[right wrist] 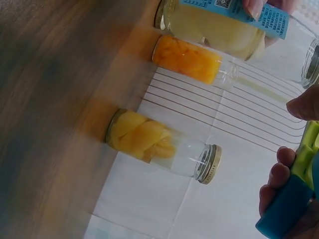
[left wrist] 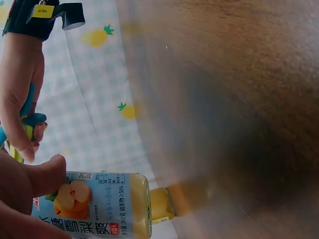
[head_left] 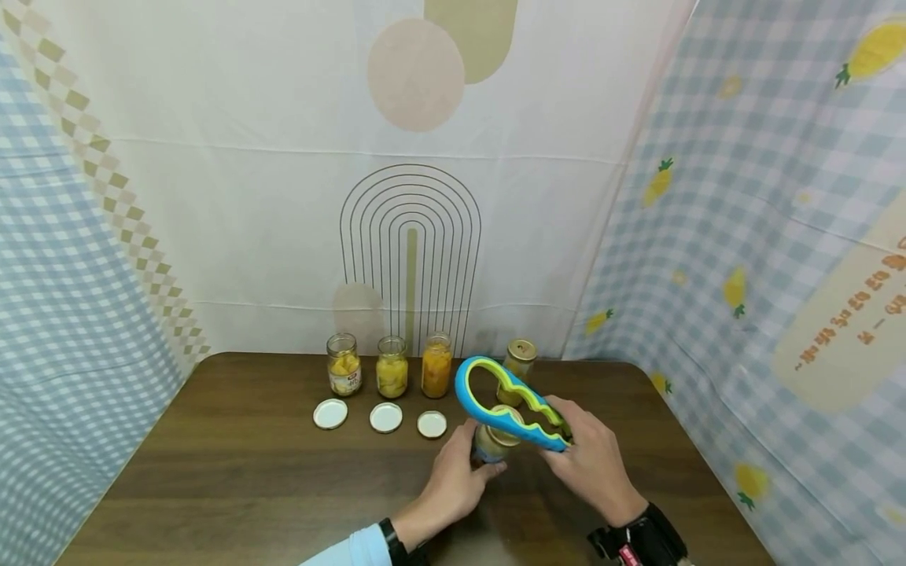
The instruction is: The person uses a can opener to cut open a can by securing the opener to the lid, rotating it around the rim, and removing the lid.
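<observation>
My left hand (head_left: 453, 475) grips a glass jar (head_left: 490, 454) of pale fruit from the left side. Its blue label with a pear picture shows in the left wrist view, where the jar (left wrist: 107, 209) has the thumb along it. My right hand (head_left: 591, 456) holds a blue and green jar opener (head_left: 465, 387) by its handle ends. In the head view the opener's toothed arms overlap the gold lid of the held jar. The right wrist view shows fingers curled round the opener's handle (right wrist: 284, 211), with the held jar (right wrist: 219, 30) at the top.
Behind the hands stands a lidded jar (head_left: 521, 351) of yellow fruit. To its left are three lidless fruit jars, one with orange pieces (head_left: 436, 369). White lids (head_left: 385, 417) lie before them on the brown table (head_left: 283, 487). Cloth curtains (head_left: 269, 236) hang behind and at both sides.
</observation>
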`<state>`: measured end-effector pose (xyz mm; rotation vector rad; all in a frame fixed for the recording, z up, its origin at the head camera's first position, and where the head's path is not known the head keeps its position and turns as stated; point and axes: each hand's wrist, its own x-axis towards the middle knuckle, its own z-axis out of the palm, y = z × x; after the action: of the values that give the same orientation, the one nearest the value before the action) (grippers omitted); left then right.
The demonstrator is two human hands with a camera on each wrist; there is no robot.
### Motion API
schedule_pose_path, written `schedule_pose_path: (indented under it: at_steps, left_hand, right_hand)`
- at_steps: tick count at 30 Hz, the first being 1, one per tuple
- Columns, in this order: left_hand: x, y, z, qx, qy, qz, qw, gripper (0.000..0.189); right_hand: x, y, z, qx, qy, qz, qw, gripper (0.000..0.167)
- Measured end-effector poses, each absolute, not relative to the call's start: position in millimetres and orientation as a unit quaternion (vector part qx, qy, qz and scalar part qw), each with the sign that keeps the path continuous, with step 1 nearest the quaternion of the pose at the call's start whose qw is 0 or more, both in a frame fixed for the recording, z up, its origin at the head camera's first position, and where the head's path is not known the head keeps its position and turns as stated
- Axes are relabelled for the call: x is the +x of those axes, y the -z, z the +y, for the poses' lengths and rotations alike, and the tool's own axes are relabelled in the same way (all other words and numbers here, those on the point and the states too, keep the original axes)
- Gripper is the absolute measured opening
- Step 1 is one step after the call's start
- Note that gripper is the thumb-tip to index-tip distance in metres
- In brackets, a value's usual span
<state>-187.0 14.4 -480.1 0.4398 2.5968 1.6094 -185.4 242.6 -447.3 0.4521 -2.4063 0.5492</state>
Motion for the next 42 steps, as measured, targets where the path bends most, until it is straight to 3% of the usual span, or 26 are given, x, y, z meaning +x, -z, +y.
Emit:
schedule_pose_path:
  at_steps: [10, 17, 26, 42]
  left_hand:
    - [-186, 477, 9, 0.144, -0.531, 0.835, 0.019, 0.063]
    - [-189, 476, 8, 0.148, -0.545, 0.825, 0.019, 0.076]
    - [-188, 475, 9, 0.148, -0.534, 0.832, -0.015, 0.077]
    - [-186, 477, 7, 0.146, -0.538, 0.830, -0.022, 0.066]
  right_hand:
    - [-182, 443, 238, 0.194, -0.207, -0.909, 0.307, 0.060]
    - [-180, 433, 233, 0.196, -0.183, -0.923, 0.278, 0.062]
    - [-178, 420, 227, 0.180, -0.158, -0.943, 0.231, 0.062]
    - [-173, 418, 224, 0.180, -0.133, -0.944, 0.242, 0.061]
